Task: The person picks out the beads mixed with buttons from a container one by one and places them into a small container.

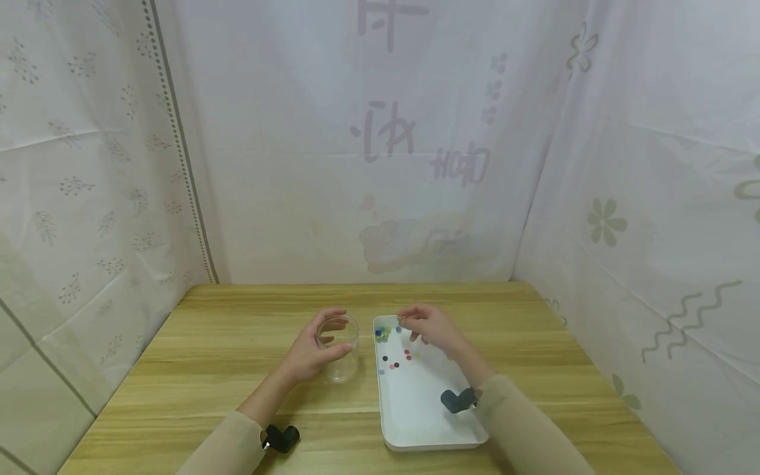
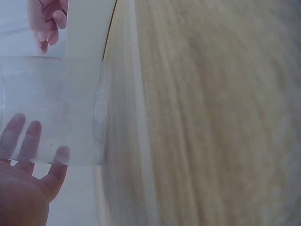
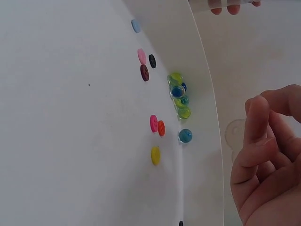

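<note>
My left hand [image 1: 313,349] grips a clear, empty-looking plastic jar [image 1: 340,363] upright on the table, thumb and fingers round its side. Above the far end of a white tray [image 1: 424,409], my right hand [image 1: 432,326] pinches a small reddish-brown piece [image 2: 43,45] between thumb and fingertips; I cannot tell its kind. Inside the tray, glass marbles [image 3: 178,92] in green and blue cluster along the wall, with one teal marble [image 3: 186,136] apart from them. Buttons lie scattered near them, among them a yellow button [image 3: 155,155], a black button [image 3: 152,60] and a light blue button [image 3: 136,26].
The tray stands on a wood-grain table [image 1: 196,369], just right of the jar. Patterned pale curtains [image 1: 285,165] enclose the table at the back and both sides. A black wrist camera [image 1: 458,400] on the right arm hangs over the tray.
</note>
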A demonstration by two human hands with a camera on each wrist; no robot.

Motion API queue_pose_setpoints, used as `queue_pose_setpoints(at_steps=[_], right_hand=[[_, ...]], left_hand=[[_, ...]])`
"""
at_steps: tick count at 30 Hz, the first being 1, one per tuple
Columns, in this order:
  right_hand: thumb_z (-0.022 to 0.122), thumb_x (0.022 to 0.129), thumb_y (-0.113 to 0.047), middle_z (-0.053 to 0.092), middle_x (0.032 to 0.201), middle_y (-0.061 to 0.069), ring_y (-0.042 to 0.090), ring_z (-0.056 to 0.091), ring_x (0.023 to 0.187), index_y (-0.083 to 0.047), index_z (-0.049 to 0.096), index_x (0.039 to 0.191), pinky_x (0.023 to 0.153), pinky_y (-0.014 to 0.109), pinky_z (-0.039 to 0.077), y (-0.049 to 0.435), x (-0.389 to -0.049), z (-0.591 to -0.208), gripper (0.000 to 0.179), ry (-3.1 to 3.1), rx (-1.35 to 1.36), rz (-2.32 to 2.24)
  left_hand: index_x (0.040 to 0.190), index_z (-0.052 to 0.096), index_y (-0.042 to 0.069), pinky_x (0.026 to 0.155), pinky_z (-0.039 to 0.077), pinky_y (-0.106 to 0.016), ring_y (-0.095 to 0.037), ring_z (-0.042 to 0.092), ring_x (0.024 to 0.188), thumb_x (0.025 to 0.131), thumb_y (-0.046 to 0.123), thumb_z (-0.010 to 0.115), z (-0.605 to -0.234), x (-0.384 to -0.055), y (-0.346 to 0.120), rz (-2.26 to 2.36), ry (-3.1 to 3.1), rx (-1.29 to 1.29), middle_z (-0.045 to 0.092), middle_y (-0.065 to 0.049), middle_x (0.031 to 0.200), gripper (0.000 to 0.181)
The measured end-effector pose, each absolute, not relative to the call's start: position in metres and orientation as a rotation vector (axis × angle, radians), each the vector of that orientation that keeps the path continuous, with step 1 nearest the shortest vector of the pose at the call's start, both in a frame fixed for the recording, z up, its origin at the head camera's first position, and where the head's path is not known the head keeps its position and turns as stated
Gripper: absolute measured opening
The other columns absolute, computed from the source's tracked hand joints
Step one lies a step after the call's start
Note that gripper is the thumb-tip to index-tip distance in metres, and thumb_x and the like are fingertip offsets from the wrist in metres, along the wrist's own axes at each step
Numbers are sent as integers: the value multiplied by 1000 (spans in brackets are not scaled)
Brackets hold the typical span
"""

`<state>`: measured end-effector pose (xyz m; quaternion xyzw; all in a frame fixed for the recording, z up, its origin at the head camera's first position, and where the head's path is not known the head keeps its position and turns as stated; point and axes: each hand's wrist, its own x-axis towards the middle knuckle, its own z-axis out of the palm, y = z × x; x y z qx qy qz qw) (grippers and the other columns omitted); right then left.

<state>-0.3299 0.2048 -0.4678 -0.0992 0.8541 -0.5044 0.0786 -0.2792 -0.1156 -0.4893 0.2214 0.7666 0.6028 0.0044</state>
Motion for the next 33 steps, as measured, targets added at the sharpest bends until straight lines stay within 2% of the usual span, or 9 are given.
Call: queue_pose_setpoints(at_steps=[6,15,19,25,29,33], right_hand=[[76,104,-27,77,122,23,17,68,77,-6,74,131,60,24,48,207,-328,-462,34,2557,-325,-1528],[76,104,-28,75,123,23,21,69,80,-11,75,130,63,25,50,205,-323,-456,32,2548,-294,-1539],[76,104,-28,75,125,25,21,68,79,-8,74,132,63,26,49,203,-322,-453,34,2546,-313,-1551],[77,103,-24,75,126,27,20,68,77,-12,76,127,59,22,47,198,-322,-450,27,2531,-350,-1604],[77,104,-25,76,125,24,21,68,78,-14,77,127,60,23,48,195,-320,-445,25,2531,-370,-1608],[77,104,-25,78,117,14,22,68,77,-13,76,126,60,25,49,192,-318,-439,26,2537,-399,-1606]], left_hand=[[156,51,16,119,44,-71,-43,56,146,98,18,82,-488,-280,-115,1897,2402,702,61,-22,154,66],[156,51,16,119,44,-70,-43,55,146,98,18,82,-488,-280,-115,1894,2398,711,61,-22,155,66],[156,51,15,119,44,-71,-43,55,146,99,18,82,-488,-279,-115,1895,2397,712,61,-21,154,66],[156,51,16,119,45,-70,-43,56,146,98,17,83,-488,-278,-115,1894,2404,700,62,-21,154,66],[156,51,16,119,45,-70,-43,56,146,98,17,83,-490,-278,-115,1889,2410,697,62,-22,154,66],[156,51,16,119,45,-70,-43,56,146,98,18,83,-491,-278,-115,1886,2414,700,62,-20,153,66]])
